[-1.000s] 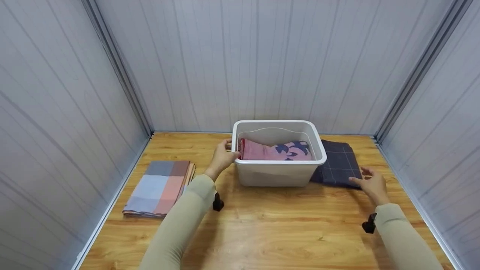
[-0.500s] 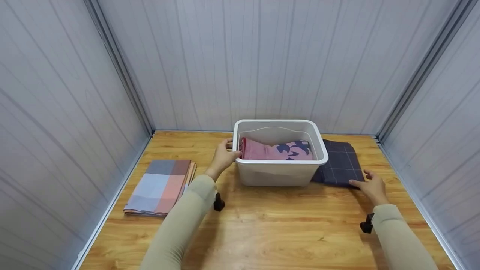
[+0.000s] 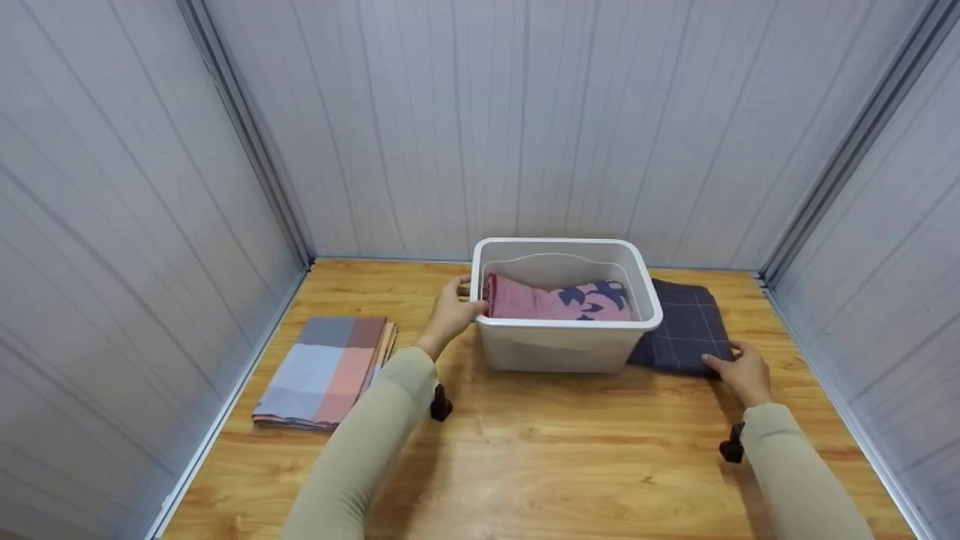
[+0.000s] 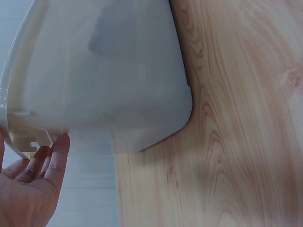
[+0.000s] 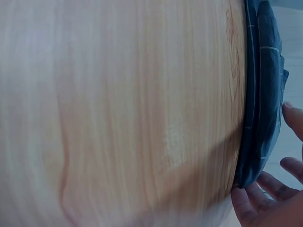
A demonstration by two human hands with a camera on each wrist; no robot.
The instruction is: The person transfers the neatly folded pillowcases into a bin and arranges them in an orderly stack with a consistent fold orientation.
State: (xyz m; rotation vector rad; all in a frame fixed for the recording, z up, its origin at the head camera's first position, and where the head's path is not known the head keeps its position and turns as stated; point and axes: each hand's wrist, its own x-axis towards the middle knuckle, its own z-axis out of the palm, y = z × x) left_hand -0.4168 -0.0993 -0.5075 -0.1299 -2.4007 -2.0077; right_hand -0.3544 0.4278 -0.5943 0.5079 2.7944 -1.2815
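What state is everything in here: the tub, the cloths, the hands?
White tub: upright, open-topped, holding a cloth.
Pink-and-blue cloth: bundled inside the tub.
Dark checked cloth: folded, partly hidden by the tub.
Plaid cloth: folded flat.
Left hand: gripping the tub's rim.
Right hand: at the dark cloth's corner; grip unclear.

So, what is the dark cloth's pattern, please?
The dark cloth has pale crossing lines, clearest in head view.
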